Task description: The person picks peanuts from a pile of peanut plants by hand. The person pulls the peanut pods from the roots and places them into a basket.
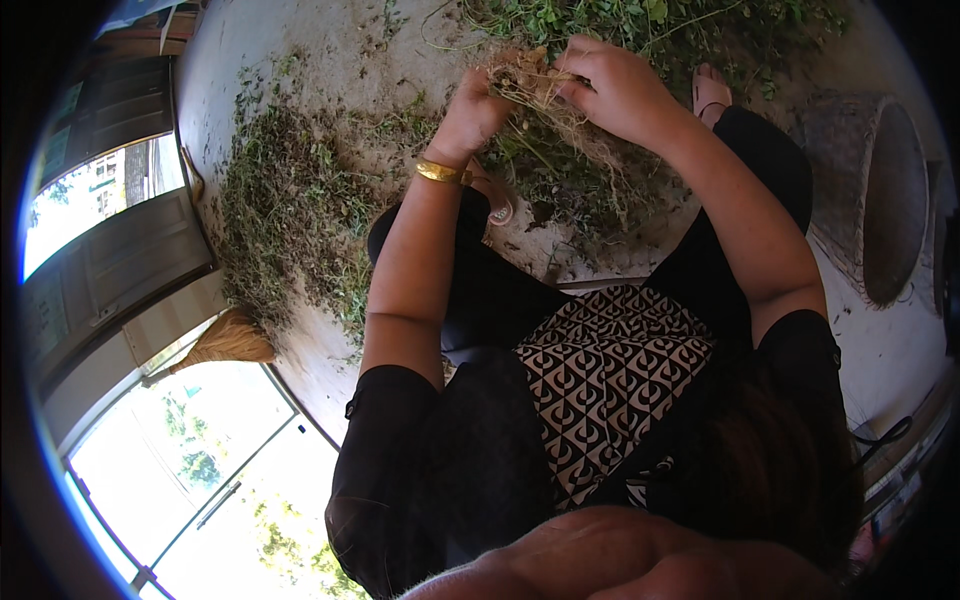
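Note:
My left hand [480, 112], with a gold bracelet [439, 172] at its wrist, grips a bunch of uprooted plants [529, 79] by the root end. Thin tan roots and stems trail down from it towards the right. At the bunch's right side, my right hand [611, 90] has thumb and fingers closed on some roots; the fingertips are partly hidden. Below both hands, between my feet, lies a loose heap of green stems and roots [570, 187].
Leafy green plants [645, 26] are piled beyond my hands. A wilted heap [292, 195] spreads on the left over the concrete floor [315, 30]. A woven basket [847, 172] lies tipped at right. A straw broom [229, 341] rests near the glass door [202, 465].

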### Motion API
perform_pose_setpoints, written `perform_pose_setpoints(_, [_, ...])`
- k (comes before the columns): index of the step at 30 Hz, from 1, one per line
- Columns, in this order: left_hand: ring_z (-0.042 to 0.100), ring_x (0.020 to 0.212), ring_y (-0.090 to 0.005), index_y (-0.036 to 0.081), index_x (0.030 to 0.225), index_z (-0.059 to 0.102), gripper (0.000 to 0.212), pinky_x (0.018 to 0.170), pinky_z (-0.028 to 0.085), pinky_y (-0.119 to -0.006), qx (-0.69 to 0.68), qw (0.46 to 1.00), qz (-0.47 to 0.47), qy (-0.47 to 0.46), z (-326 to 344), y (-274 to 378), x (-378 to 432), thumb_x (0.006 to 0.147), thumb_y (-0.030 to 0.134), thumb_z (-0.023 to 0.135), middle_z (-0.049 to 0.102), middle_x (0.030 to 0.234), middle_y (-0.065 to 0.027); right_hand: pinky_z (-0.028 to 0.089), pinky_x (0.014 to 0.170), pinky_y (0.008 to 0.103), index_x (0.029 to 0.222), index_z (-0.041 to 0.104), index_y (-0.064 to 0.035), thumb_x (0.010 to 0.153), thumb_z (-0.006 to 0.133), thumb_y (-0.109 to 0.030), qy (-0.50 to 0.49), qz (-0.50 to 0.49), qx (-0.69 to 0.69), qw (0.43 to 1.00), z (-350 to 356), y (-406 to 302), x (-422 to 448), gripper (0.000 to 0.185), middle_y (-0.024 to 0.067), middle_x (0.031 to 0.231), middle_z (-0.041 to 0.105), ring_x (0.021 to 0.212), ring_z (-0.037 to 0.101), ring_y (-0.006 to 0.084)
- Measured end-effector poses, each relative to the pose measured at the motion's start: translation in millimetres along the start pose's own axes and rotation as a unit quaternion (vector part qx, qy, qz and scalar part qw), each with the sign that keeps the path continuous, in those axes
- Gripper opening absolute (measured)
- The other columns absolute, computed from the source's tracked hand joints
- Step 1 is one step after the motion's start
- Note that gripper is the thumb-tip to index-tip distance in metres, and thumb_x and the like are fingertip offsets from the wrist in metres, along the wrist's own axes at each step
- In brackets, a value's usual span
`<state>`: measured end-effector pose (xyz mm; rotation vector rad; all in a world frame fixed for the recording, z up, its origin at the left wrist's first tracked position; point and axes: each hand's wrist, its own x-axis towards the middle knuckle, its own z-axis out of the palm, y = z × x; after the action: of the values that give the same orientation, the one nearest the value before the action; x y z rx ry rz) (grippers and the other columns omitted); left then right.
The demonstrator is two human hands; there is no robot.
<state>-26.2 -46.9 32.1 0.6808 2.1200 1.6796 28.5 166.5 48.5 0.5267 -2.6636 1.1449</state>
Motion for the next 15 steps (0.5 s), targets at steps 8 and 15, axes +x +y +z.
perform_pose_setpoints(8, [0.06, 0.081, -0.0116, 0.001, 0.114, 0.061, 0.042, 0.068, 0.049, -0.026, 0.001, 1.0, 0.022, 0.003, 10.4, 5.9, -1.4, 0.074, -0.006, 0.055, 0.068, 0.098, -0.0081, 0.033, 0.038, 0.0221, 0.098, 0.061, -0.0008, 0.091, 0.063, -0.02, -0.122, 0.312, 0.567, 0.753, 6.2, -7.0, -3.7, 0.021, -0.0029, 0.056, 0.047, 0.048, 0.047, 0.0063])
perform_pose_setpoints(15, [0.061, 0.097, -0.0149, 0.004, 0.117, 0.061, 0.039, 0.083, 0.049, -0.029, 0.083, 0.996, 0.008, -0.043, 4.3, 10.3, -3.1, 0.079, -0.001, 0.061, 0.067, 0.106, -0.0086, 0.024, 0.034, 0.0199, 0.093, 0.06, -0.0014, 0.091, 0.062, -0.03, -0.167, 0.248, 0.486, 0.821, 6.8, -2.7, 0.1, 0.029, -0.0028, 0.054, 0.044, 0.039, 0.035, 0.0042])
